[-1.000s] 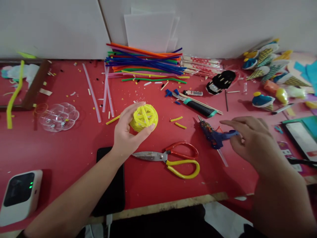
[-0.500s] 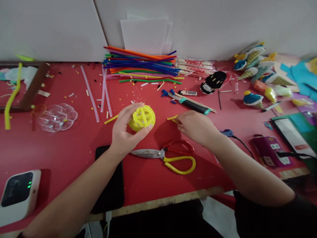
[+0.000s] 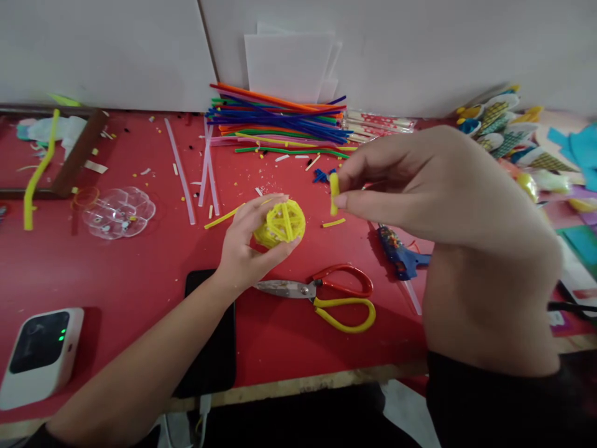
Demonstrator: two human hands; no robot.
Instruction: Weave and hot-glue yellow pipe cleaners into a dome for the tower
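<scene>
My left hand [image 3: 249, 246] is wrapped round a yellow pipe-cleaner ball [image 3: 285, 223], its top showing crossed strips with gaps between them. Pinched between thumb and fingertips, my right hand [image 3: 401, 193] raises a short yellow pipe-cleaner piece [image 3: 334, 194] above the table. Another short yellow strip [image 3: 334, 223] lies on the red surface below it. Scissors [image 3: 317, 291] with one red and one yellow handle rest just in front of the ball. A blue glue gun [image 3: 398, 252] lies under my right wrist, partly covered, with a clear glue stick [image 3: 412, 297] by it.
Coloured pipe cleaners [image 3: 280, 121] are piled at the wall. Pink sticks [image 3: 180, 171] and a clear flower-shaped tray [image 3: 119, 213] lie to the left. A black phone [image 3: 209, 348] sits under my left forearm, and a white device [image 3: 41, 354] stands at front left. Small stuffed figures [image 3: 499, 124] crowd the back right.
My right hand has lifted a short yellow piece off the table, rising toward the camera. The glue gun now shows more. My left hand still holds the ball; the view has shifted slightly.
</scene>
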